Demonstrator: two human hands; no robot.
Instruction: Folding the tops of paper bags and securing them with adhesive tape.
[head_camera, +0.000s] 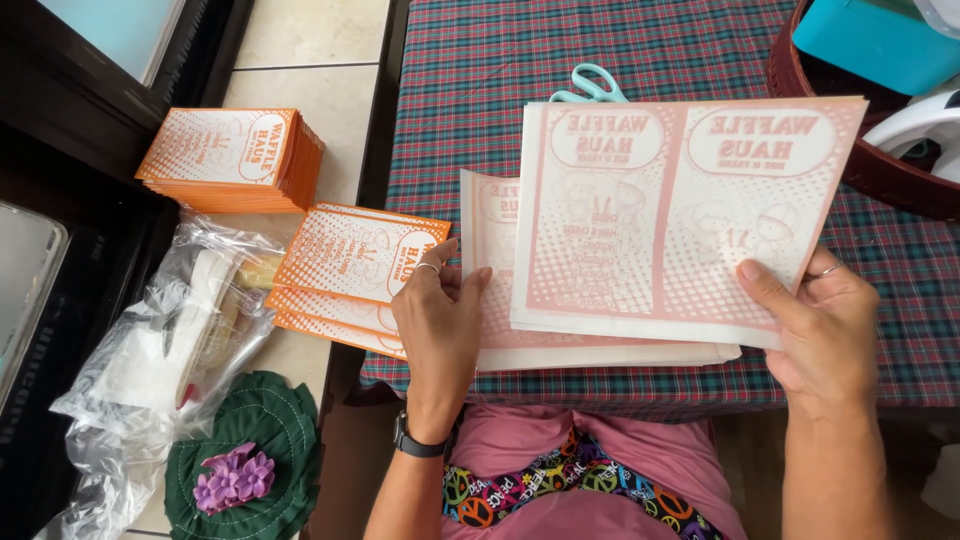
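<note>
Left hand (438, 325), right hand (822, 325), pink printed sheets (680, 210)

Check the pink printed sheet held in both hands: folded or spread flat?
Spread flat: the pink sheet shows two printed panels side by side, left hand and right hand gripping its lower edge.

Plaid-clothed desk (470, 110) carries a pile of pink printed sheets (600, 350), teal scissors (592, 85) and a dark red basket (880, 180); orange stacks (235, 160) sit on the tiled floor (310, 50).
</note>
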